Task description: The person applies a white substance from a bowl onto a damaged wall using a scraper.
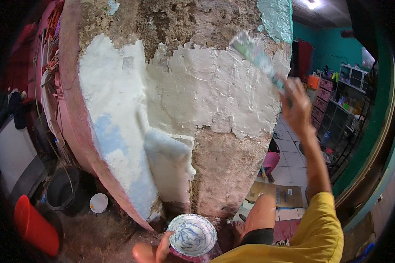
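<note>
My right hand (297, 107) is closed round the handle of a putty knife (254, 55), which is blurred by motion. Its smeared, pale green-white blade is over the wall near the top edge of the fresh white putty (232, 87); whether it touches cannot be told. Low in the middle, my left hand (164, 246) grips the left rim of a bowl (193, 234) with streaky white and bluish paste inside. Between my knees and the wall foot, the bowl sits tilted toward me. Bare rough brown plaster (232, 168) shows below the putty.
On the left stand a red bucket (36, 225), a black tub (63, 188) and a small white-lidded container (99, 203). Flattened cardboard (276, 195) lies on the tiles to the right. Beyond the wall's right edge are shelves (349, 103) and a green door frame (368, 144).
</note>
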Available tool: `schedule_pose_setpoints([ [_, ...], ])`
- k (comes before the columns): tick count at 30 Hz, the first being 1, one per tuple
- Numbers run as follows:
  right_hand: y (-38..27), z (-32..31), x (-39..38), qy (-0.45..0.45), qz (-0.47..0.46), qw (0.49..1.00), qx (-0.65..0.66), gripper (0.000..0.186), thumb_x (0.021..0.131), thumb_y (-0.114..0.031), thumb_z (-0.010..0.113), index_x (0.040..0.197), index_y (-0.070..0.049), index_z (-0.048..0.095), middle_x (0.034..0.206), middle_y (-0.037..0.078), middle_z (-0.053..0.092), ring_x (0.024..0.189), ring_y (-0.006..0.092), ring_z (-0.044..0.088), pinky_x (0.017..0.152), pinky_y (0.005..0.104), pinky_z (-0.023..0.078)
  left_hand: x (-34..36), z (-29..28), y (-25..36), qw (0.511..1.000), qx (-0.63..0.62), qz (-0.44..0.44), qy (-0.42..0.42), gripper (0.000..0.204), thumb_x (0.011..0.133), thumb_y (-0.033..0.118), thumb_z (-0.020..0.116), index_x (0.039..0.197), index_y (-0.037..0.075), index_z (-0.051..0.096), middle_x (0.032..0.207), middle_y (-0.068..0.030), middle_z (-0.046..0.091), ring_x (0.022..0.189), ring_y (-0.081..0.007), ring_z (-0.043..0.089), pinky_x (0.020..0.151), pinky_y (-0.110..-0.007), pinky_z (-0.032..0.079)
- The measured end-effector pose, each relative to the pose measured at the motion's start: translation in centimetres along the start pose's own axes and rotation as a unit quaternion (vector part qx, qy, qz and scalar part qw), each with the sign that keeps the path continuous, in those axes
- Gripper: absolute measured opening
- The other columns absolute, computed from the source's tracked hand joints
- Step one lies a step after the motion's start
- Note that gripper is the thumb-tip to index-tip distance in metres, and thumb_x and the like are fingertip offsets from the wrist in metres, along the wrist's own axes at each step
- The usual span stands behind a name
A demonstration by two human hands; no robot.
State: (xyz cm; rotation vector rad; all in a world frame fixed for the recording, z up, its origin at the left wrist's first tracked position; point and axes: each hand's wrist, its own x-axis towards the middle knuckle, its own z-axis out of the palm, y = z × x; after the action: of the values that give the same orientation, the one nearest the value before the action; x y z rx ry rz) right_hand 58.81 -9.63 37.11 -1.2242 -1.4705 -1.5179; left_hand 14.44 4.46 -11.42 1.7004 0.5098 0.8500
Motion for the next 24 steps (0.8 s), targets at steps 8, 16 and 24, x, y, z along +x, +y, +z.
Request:
schedule_pose_setpoints([
  [8,-3.0,6.2,-3.0,0.075,0.097,0.992,-0.036,0.049,0.087,-0.001,0.057,0.134,-0.012,0.049,0.104,0.020,0.054,0.065,0.0263,0.058,0.058,0.0365,0.048,0.7,-0.7,1.7,0.964,-0.184,-0.190,0.040,0.048,0.096,0.030,0.040,0.133,-0.001,0.043,0.133,-0.0159,0.046,0.123,-0.0263,0.043,0.104,-0.033,0.032],
  [16,-3.8,8.8,-2.2,0.046,0.138,0.989,-0.039,0.051,0.089,-0.002,0.053,0.138,-0.010,0.042,0.105,0.026,0.053,0.065,0.0318,0.059,0.058,0.0395,0.049,1.1,-1.5,1.5,0.945,-0.229,-0.232,0.038,0.049,0.095,0.030,0.040,0.132,-0.002,0.043,0.132,-0.0160,0.046,0.122,-0.0260,0.044,0.104,-0.033,0.032],
  [24,-5.0,10.1,-4.3,0.026,0.159,0.987,-0.022,0.051,0.089,-0.001,0.052,0.139,-0.007,0.040,0.106,0.029,0.050,0.073,0.0362,0.059,0.059,0.0411,0.050,1.9,-1.5,2.1,0.923,-0.271,-0.271,0.034,0.049,0.094,0.030,0.041,0.132,-0.002,0.043,0.132,-0.0160,0.047,0.122,-0.0257,0.044,0.104,-0.032,0.033],
])
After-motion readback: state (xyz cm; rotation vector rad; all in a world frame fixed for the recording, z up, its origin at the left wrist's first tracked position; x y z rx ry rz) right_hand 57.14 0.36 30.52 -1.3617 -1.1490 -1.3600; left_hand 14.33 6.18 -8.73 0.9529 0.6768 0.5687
